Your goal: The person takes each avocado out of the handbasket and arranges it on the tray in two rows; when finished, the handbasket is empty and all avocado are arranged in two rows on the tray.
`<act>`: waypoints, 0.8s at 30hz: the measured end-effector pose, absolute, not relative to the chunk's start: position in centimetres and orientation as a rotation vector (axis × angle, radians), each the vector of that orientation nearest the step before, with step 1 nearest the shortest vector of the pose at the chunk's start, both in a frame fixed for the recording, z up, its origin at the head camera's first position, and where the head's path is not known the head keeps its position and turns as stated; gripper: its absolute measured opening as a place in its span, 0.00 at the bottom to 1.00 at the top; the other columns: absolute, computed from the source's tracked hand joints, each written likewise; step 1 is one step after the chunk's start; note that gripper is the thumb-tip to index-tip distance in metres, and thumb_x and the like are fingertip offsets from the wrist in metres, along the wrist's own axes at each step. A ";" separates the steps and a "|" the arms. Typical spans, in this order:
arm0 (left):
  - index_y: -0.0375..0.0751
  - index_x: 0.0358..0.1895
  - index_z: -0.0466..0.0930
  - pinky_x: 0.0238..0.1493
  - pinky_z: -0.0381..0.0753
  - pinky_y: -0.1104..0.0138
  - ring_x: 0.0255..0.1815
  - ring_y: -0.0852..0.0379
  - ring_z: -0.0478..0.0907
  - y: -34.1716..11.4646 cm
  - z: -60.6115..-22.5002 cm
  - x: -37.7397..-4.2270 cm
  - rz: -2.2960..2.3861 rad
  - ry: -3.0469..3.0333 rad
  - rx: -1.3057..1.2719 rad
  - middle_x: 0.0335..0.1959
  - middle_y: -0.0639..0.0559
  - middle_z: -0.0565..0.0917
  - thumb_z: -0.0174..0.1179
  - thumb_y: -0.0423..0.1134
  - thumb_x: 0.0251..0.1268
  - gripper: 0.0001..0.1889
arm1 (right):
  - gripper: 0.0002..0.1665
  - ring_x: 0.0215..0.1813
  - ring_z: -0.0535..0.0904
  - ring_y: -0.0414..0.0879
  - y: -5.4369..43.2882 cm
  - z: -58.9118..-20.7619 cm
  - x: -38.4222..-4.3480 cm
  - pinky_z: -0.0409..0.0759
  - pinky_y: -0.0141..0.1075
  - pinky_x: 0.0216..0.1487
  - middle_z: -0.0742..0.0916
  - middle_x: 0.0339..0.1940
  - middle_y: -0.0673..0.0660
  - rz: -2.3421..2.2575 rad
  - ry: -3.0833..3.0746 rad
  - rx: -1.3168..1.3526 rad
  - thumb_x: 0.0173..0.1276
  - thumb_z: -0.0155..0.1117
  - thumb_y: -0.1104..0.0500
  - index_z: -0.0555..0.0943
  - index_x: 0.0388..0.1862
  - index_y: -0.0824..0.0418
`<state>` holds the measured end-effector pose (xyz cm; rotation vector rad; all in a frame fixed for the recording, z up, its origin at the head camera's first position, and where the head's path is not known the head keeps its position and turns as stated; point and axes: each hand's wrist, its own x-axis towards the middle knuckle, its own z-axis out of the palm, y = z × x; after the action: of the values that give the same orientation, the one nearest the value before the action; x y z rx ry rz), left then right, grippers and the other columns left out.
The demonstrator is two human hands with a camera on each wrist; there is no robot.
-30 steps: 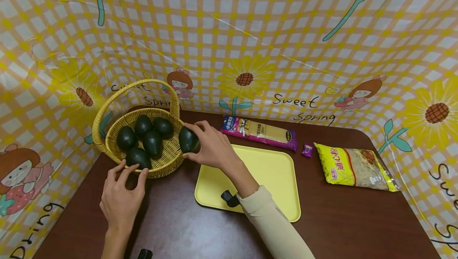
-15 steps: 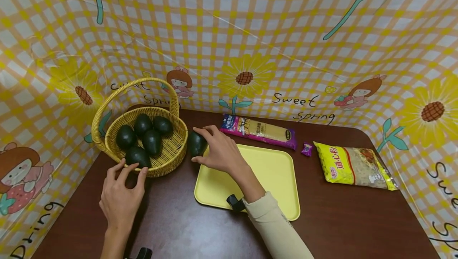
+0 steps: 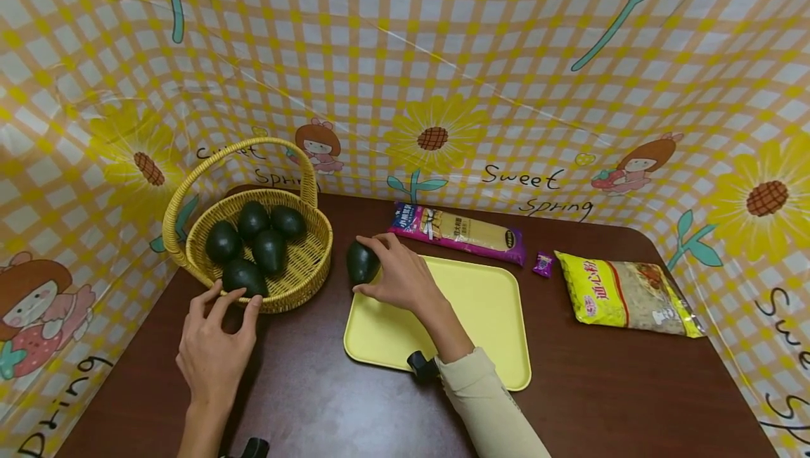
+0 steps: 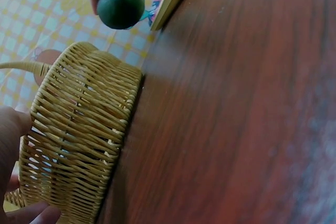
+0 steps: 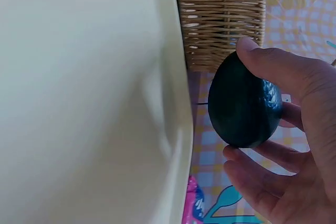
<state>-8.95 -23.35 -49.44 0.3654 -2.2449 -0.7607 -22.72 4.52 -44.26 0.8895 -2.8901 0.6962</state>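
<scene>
Between the thumb and fingers of my right hand (image 3: 405, 275) is a dark green avocado (image 3: 363, 263). It is raised at the back left corner of a yellow tray (image 3: 468, 317), just right of the basket. The right wrist view shows the thumb on one side of this avocado (image 5: 241, 103) and fingers on the other. A yellow wicker basket (image 3: 304, 296) with a tall handle contains several more avocados (image 3: 268, 252). My left hand (image 3: 218, 349) holds the basket's front rim, its fingertips beside the nearest avocado (image 3: 243, 276).
Behind the tray lies a purple pack of noodles (image 3: 462, 233). A small purple wrapped candy (image 3: 543, 264) is to its right. Further right lies a yellow bag of pasta (image 3: 626, 296). Checked cloth (image 3: 405, 57) walls in the back and sides of the brown table (image 3: 316, 387).
My right hand has carried the avocado rightward from above the basket's right rim to the tray's back left corner. The left hand has stayed at the basket rim.
</scene>
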 end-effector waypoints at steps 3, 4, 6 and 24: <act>0.42 0.52 0.93 0.33 0.81 0.35 0.57 0.32 0.82 -23.4 -49.5 -8.9 -0.764 -2.241 0.362 0.67 0.40 0.83 0.75 0.51 0.69 0.18 | 0.54 0.51 0.87 0.58 4.8 -44.7 -22.9 0.87 0.51 0.46 0.79 0.72 0.61 0.702 -2.896 0.880 0.59 0.86 0.41 0.73 0.82 0.48; 0.41 0.52 0.93 0.33 0.81 0.35 0.57 0.32 0.82 -23.4 -49.5 -8.9 -0.764 -2.240 0.359 0.67 0.40 0.83 0.75 0.51 0.69 0.18 | 0.54 0.51 0.87 0.58 4.9 -44.8 -22.9 0.87 0.51 0.46 0.79 0.71 0.61 0.702 -2.896 0.877 0.59 0.87 0.42 0.73 0.82 0.48; 0.41 0.52 0.93 0.34 0.82 0.35 0.57 0.32 0.82 -23.4 -49.5 -9.0 -0.765 -2.238 0.354 0.67 0.39 0.83 0.76 0.51 0.69 0.18 | 0.54 0.50 0.88 0.58 5.1 -45.0 -23.0 0.87 0.51 0.46 0.79 0.71 0.61 0.699 -2.900 0.866 0.58 0.87 0.42 0.73 0.82 0.47; 0.40 0.52 0.93 0.35 0.82 0.35 0.57 0.31 0.82 -23.3 -49.4 -8.9 -0.757 -2.239 0.349 0.67 0.39 0.83 0.76 0.50 0.69 0.18 | 0.53 0.56 0.86 0.62 6.2 -46.2 -23.5 0.87 0.56 0.49 0.78 0.74 0.64 0.714 -2.953 0.791 0.58 0.88 0.45 0.74 0.81 0.48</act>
<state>-8.91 -23.29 -49.44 0.3488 -2.2390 -0.7575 -23.48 6.17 -46.21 0.7911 -2.9534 0.7136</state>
